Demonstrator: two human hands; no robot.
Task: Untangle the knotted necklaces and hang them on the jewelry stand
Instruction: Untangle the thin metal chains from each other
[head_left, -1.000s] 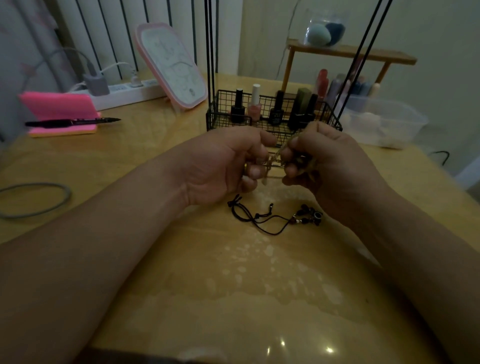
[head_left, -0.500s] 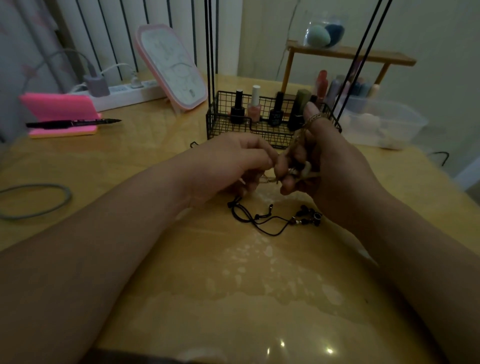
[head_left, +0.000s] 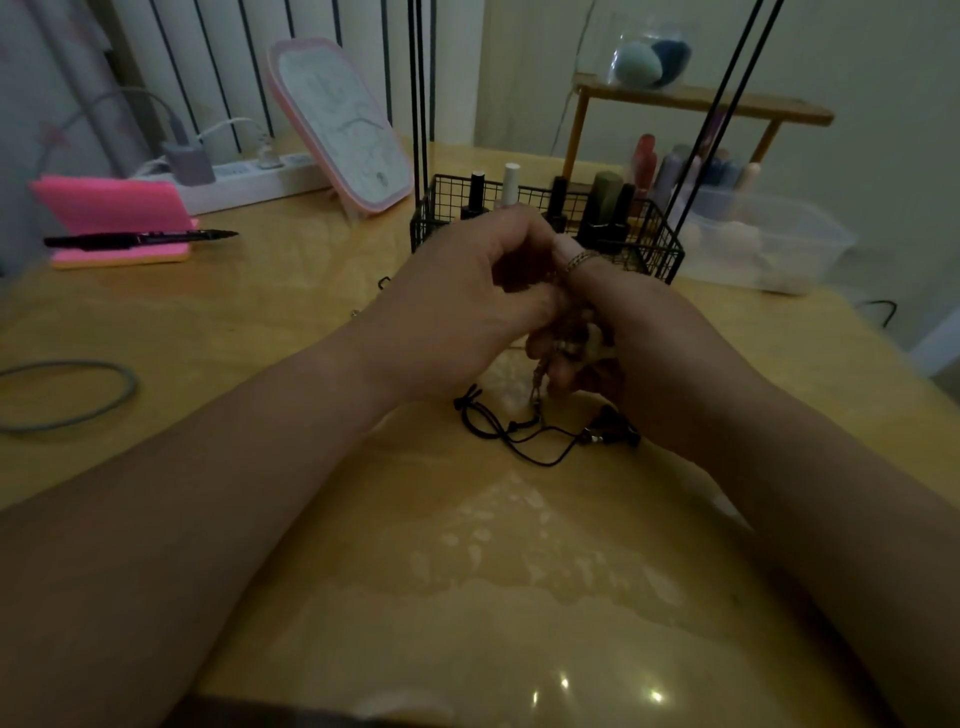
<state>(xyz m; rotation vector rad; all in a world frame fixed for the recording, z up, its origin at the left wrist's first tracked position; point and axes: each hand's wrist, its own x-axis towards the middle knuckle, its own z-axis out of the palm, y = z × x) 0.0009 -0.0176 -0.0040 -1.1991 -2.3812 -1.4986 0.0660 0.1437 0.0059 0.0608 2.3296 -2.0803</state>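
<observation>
My left hand (head_left: 457, 306) and my right hand (head_left: 649, 343) meet above the middle of the table, fingers curled around a thin gold chain necklace (head_left: 540, 382). Part of the chain is wound over a raised right finger (head_left: 579, 260), and a short end hangs down below the hands. A black cord necklace (head_left: 519, 436) with dark beads lies on the table just under my hands. The jewelry stand (head_left: 421, 104) shows as thin black rods rising from a black wire basket (head_left: 660, 254) right behind my hands.
Nail polish bottles (head_left: 511, 184) stand in the basket. Behind it are a pink tablet-like mirror (head_left: 343, 124), a power strip (head_left: 249, 174), a wooden shelf (head_left: 701, 101) and a clear plastic box (head_left: 769, 239). A pink notepad with a pen (head_left: 135, 239) and a grey loop (head_left: 67, 395) lie at left.
Both hands have closed together and risen slightly toward the basket. My left hand now reaches over to the right finger that carries the chain; the black cord necklace has stayed put.
</observation>
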